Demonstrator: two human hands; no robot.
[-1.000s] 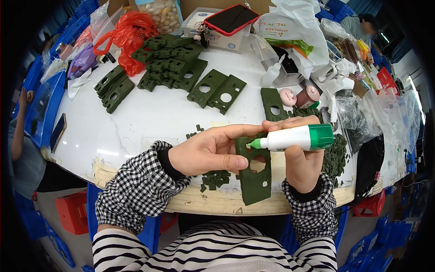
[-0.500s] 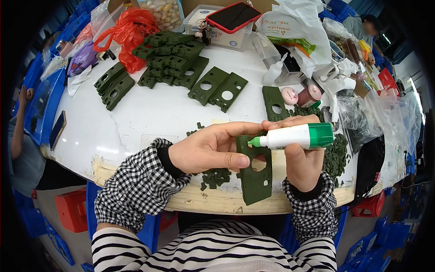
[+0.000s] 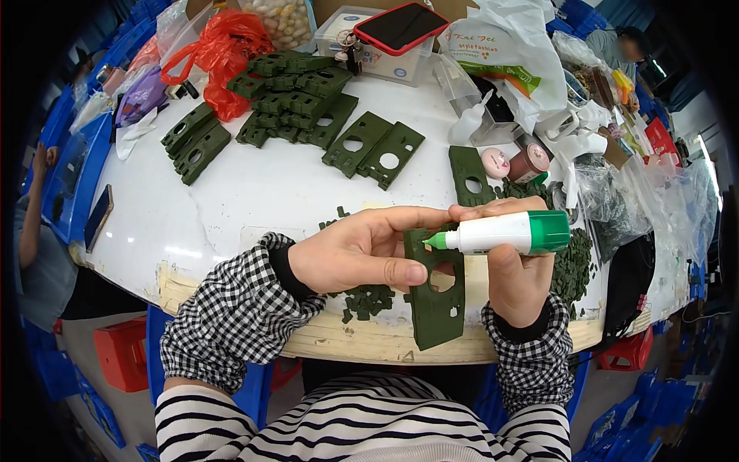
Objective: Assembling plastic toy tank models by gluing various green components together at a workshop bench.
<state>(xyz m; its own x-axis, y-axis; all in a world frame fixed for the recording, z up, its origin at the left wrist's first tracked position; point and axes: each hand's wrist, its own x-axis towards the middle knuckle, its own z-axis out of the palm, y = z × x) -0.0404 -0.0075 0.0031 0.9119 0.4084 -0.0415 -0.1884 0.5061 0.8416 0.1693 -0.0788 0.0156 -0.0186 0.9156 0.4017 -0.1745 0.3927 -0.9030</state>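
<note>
Between the thumb and fingers of my left hand [image 3: 358, 258] is a dark green plastic plate [image 3: 437, 319] with a round hole, tilted above the table's front edge. My right hand [image 3: 517, 281] grips a white glue bottle [image 3: 496, 233] with a green base, lying nearly level. Its pale green nozzle tip points left and meets or hovers just over the plate's upper part; contact cannot be made out. Small dark green pieces [image 3: 366, 302] lie in a loose heap below my left hand. A larger heap of such pieces [image 3: 573, 266] spreads right of my right hand.
Stacked green plates [image 3: 296, 100] stand at the back, with two plates [image 3: 372, 148] beside them and another plate [image 3: 468, 175] right of centre. Behind are a red plastic bag [image 3: 223, 58] and a phone in a red case [image 3: 402, 28] on a clear box. Plastic bags clutter the right.
Hands, plate and glue bottle keep nearly the same pose. The whole scene has shifted very slightly in the picture.
</note>
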